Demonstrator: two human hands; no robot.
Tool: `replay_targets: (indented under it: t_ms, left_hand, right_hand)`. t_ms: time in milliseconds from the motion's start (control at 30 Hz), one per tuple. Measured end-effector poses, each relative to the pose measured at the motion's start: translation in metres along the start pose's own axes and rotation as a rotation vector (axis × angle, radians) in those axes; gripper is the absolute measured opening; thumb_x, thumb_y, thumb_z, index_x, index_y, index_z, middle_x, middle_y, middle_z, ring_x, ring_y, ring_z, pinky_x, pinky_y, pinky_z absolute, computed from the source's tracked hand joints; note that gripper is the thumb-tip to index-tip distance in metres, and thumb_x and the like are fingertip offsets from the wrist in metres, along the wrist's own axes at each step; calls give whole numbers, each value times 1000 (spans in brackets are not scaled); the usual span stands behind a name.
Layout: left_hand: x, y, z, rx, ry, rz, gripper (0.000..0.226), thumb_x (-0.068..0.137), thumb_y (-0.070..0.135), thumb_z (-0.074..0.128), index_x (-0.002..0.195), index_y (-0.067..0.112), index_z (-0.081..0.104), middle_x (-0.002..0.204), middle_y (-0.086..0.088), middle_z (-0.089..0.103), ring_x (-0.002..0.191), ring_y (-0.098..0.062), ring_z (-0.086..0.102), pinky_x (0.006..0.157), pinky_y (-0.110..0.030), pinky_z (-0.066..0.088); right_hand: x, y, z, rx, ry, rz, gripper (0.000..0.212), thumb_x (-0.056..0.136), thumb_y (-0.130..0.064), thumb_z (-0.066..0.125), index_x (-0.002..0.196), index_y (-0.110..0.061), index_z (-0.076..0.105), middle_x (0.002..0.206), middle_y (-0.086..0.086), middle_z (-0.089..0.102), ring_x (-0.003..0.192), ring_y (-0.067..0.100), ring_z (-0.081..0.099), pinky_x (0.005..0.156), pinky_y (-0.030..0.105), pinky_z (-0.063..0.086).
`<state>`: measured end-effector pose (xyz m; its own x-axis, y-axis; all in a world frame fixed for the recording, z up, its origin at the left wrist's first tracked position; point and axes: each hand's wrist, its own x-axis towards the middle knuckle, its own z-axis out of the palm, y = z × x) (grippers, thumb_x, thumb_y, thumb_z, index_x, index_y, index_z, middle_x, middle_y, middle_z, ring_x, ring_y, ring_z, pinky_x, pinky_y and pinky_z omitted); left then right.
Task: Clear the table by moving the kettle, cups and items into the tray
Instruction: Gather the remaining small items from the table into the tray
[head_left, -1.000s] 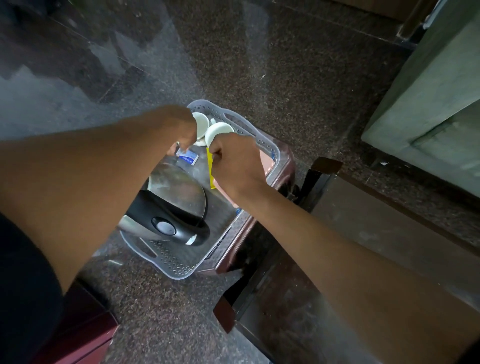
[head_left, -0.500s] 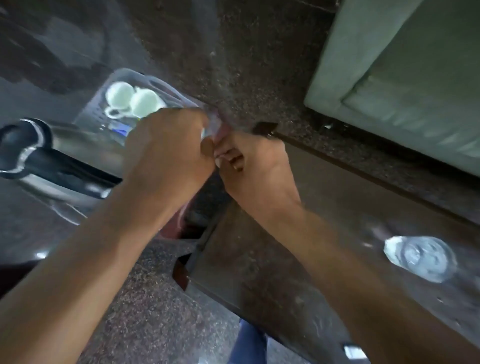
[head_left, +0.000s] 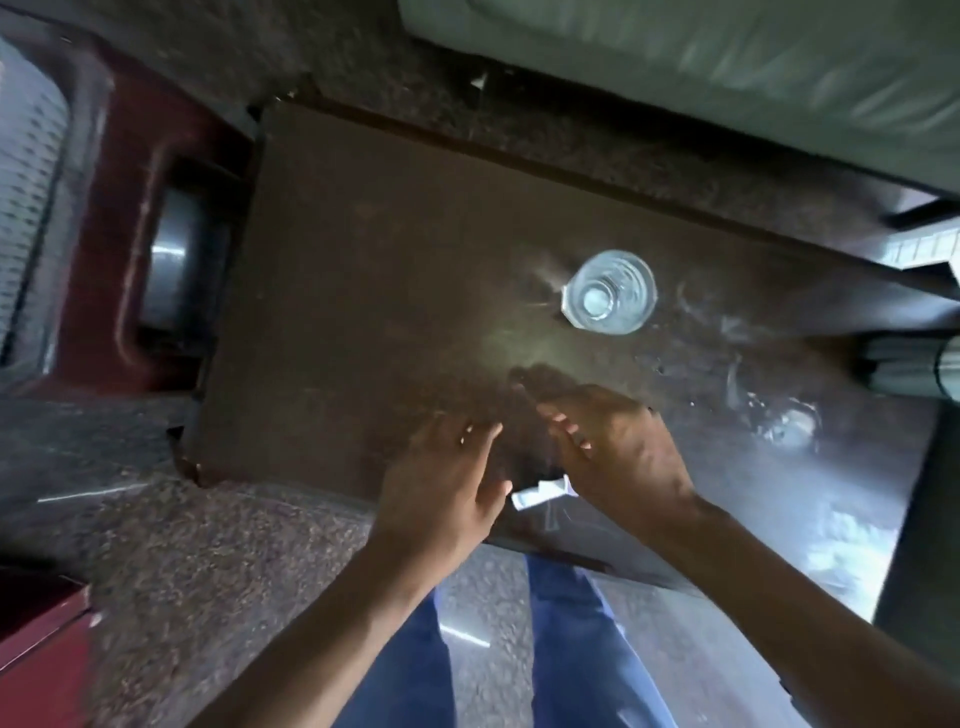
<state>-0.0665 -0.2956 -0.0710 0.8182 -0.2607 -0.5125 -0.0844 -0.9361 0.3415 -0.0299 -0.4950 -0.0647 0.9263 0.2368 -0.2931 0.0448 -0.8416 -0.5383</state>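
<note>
Glass (head_left: 609, 298): stood upright on the dark counter (head_left: 363, 291), beyond my hands.
Left hand (head_left: 447, 483): my fingers (head_left: 480, 434) were spread, gripping nothing.
Right hand (head_left: 623, 457): fingers loose and empty, over a white paper scrap (head_left: 537, 493) at the counter's near edge.
Handling: clear, likely slippery and breakable; I judged a wrap round its side wall safest.
Scrap: light, a pinch would do.

Dark brown table (head_left: 395, 270), clear glass (head_left: 609, 297) near its far edge, white scrap (head_left: 537, 492) at near edge, speckled brown floor (head_left: 249, 551), blue trousers (head_left: 582, 644).
</note>
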Motion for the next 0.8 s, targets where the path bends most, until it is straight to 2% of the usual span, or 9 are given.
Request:
replay_targets:
  t_ms: [67,133,167,233,367,500,633,700,800]
  left_hand:
    - [2,11,30,-26,-64,29,57,79,43,87,132,26,74,131,-2,71,120,-30,69,94,-40,61]
    - [6,19,55,-66,-114,38,55,82,41,82,133,27,69,135,2,64,122,-26,64,94,-40,59]
    - [7,24,66,-46,-132,36,54,83,43,80,133,28,67,133,4,61,119,-25,63,91,-40,59]
    - [9,30,83,22,-147,25,49,85,45,76,130,29,64,129,4,57,114,-23,61,86,-37,59]
    - [12,41,101,42,-79,-3,32,82,37,79,109,25,66,110,1,59,100,-23,63,71,-35,59]
    - [18,43,114,19,14,-32,23,76,26,79,94,22,66,98,-1,61,88,-25,64,62,-37,57]
    - [20,42,109,-39,23,-47,16,83,31,76,97,24,70,97,3,64,90,-23,65,69,-37,60]
    - [17,38,99,-106,48,-52,15,85,35,75,99,29,72,95,8,69,89,-21,69,73,-36,60]
    - [10,24,80,-219,171,-49,26,79,38,83,102,31,73,92,11,75,86,-20,73,77,-32,59]
  right_hand:
    - [-16,28,11,-128,-188,-12,32,80,-7,79,109,-21,79,124,3,75,95,31,77,72,39,65]
    - [-28,47,25,-274,-369,-8,47,81,-22,77,128,-25,71,138,4,65,115,34,70,83,43,64]
    - [-34,54,32,-329,-424,-26,55,78,-29,80,132,-27,68,135,5,65,115,33,68,82,42,63]
    - [-41,61,42,-393,-508,-80,62,63,-35,90,121,-26,71,114,4,67,99,30,71,68,39,62]
    - [-47,65,63,-429,-453,-134,46,56,-35,95,94,-26,70,93,1,61,81,23,64,56,34,57]
    - [-46,70,74,-412,-427,-155,40,64,-44,92,89,-28,67,92,-3,59,78,20,63,54,31,56]
    - [-36,67,63,-347,-424,-154,38,58,-20,94,87,-23,70,87,1,62,59,23,66,43,30,53]
    - [-29,62,59,-294,-436,-120,33,68,-10,86,95,-21,70,95,4,62,64,30,71,49,38,59]
    - [-12,49,48,-132,-393,-40,30,84,-12,71,109,-28,70,113,-2,65,86,29,74,72,40,62]
